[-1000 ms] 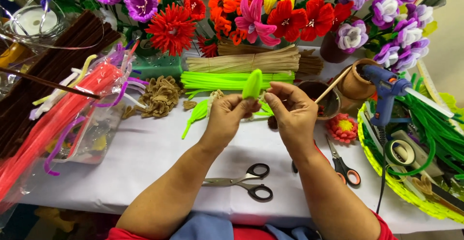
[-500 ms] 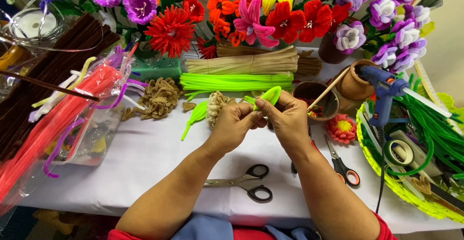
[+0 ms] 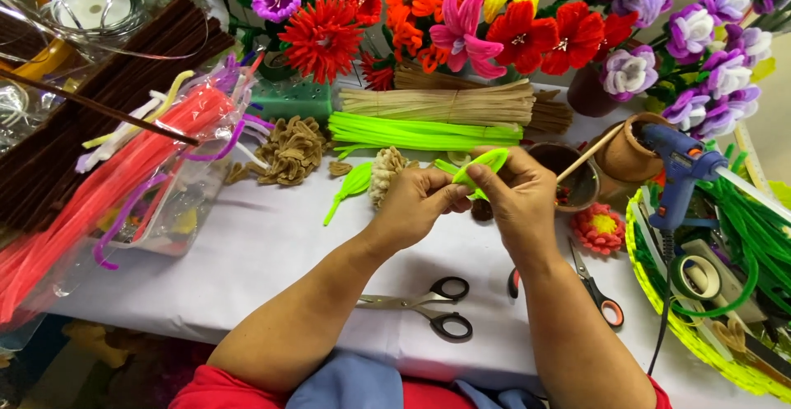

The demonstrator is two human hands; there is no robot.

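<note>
view from above a white table (image 3: 272, 244) crowded with craft supplies. at far left, a clear bag of red stems (image 3: 107, 170) lies beside brown stems (image 3: 107, 63). further in, a pile of tan curls (image 3: 288, 149), then a finished green leaf (image 3: 350, 185) flat on the cloth. behind it runs a bundle of lime stems (image 3: 420, 131), with tan stems (image 3: 449, 102) and bright pipe-cleaner flowers (image 3: 329, 30) at the back. in the middle, the left hand (image 3: 416, 203) is closed, its fingertips pinching the lower end of a lime leaf (image 3: 482, 166). the right hand (image 3: 515, 199) is closed too, thumb and fingers gripping the same leaf from the other side. the leaf is held above the table between both hands, its long axis slanting up to the right, tip past the right fingers; both hands are equally near. below them lie black scissors (image 3: 428, 310), then orange scissors (image 3: 589, 289). rightward sit a clay pot (image 3: 630, 149), a blue glue gun (image 3: 680, 166) and a yellow basket (image 3: 659, 294).
</note>
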